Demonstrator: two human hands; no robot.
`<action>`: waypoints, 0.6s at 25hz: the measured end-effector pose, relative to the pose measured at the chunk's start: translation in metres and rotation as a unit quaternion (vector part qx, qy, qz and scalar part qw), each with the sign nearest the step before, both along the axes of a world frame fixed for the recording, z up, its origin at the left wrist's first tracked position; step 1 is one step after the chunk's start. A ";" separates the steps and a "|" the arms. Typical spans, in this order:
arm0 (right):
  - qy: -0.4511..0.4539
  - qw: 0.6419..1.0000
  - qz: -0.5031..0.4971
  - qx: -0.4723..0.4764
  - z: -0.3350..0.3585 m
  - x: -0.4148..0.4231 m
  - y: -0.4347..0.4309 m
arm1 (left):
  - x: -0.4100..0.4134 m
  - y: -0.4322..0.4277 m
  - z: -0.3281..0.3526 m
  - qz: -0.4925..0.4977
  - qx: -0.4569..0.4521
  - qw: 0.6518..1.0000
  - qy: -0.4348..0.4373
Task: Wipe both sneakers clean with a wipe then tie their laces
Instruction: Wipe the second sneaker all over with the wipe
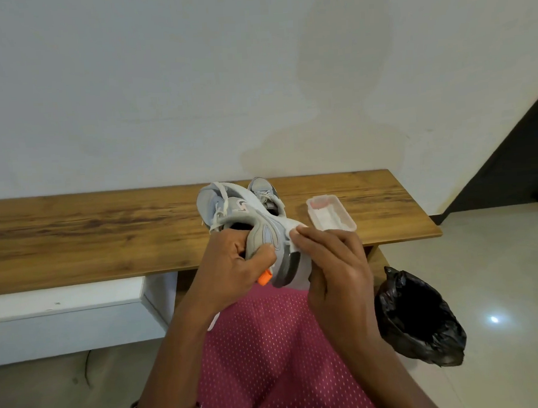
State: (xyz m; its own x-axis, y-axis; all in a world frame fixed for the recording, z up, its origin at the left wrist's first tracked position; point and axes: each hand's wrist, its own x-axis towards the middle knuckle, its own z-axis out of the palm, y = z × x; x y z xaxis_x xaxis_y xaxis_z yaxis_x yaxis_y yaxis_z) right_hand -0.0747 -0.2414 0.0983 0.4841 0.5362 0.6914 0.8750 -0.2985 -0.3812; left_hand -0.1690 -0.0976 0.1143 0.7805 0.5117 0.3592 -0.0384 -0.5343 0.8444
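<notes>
Sneakers: two; one held mid-frame (250,223), one on the bench (265,194)
Left hand (230,268): grips held sneaker's heel
Right hand (336,262): presses one wipe (297,230) against it
Wipe pack (330,216): one, open

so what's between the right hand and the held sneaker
A white wipe, pinched by the right hand against the sneaker's heel, seen in the head view.

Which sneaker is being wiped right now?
The near sneaker, gripped at the heel by the left hand while the right hand presses a wipe on it. The far sneaker stands on the bench, untouched.
</notes>
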 end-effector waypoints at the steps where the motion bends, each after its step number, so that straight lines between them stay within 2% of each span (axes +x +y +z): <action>1: 0.022 1.000 0.011 0.000 0.003 0.006 -0.002 | 0.000 -0.001 0.000 -0.009 0.007 1.000 -0.005; 7: 0.173 0.981 0.077 -0.034 0.034 0.046 0.009 | -0.001 0.002 0.003 -0.059 0.009 0.998 -0.005; 11: 0.322 0.935 0.122 -0.087 0.047 0.061 0.017 | -0.004 -0.001 0.007 -0.025 -0.033 0.999 -0.022; 13: 0.316 0.939 0.114 -0.072 0.044 0.054 0.014 | -0.003 0.003 0.004 0.031 -0.093 0.994 -0.036; 15: 0.263 0.959 0.096 -0.044 0.042 0.043 0.008 | -0.002 0.006 0.003 0.054 -0.154 0.986 -0.038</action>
State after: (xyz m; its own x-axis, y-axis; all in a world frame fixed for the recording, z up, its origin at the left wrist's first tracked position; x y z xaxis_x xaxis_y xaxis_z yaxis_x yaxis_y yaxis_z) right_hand -0.0319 -0.2334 0.1400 0.6407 0.6948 0.3268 0.6105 -0.2027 -0.7657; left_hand -0.1706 -0.0914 0.1171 0.6920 0.6843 0.2299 -0.0654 -0.2577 0.9640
